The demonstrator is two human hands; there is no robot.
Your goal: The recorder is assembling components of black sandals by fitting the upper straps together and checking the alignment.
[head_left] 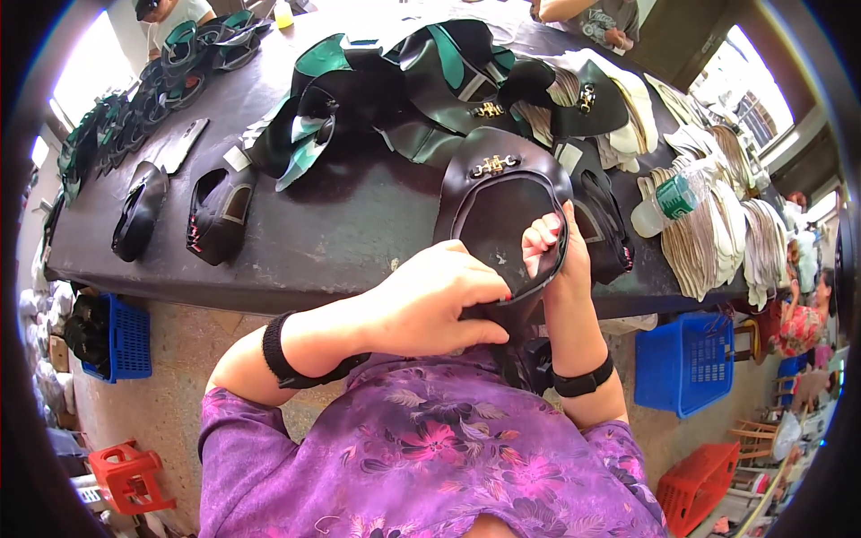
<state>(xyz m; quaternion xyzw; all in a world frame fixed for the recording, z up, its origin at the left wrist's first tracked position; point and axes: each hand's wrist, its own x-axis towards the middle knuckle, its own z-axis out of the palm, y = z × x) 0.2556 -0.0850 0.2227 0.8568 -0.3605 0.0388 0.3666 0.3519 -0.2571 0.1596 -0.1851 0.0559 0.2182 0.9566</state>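
Observation:
A black shoe upper (459, 190) with a gold chain-like ornament hangs over the table's near edge, its toe pointing away from me. My right hand (560, 247) grips its right side, fingers curled over the inside of the opening. At the near end of the upper, my left hand (439, 300) holds the edge between thumb and fingers; part of that grip is hidden. Just beyond lie more black uppers (430, 85) with green lining, some with gold ornaments. Another dark shoe piece (605, 211) lies right beside my right hand.
On the dark table (341, 238) stand two black shoes (220, 215) at left, near a phone-like slab (186, 146). Stacked pale pieces (704, 238) and a plastic bottle (664, 204) are at right. Blue crates (686, 363) and a red stool (130, 475) stand below. Other people (614, 27) are across the table.

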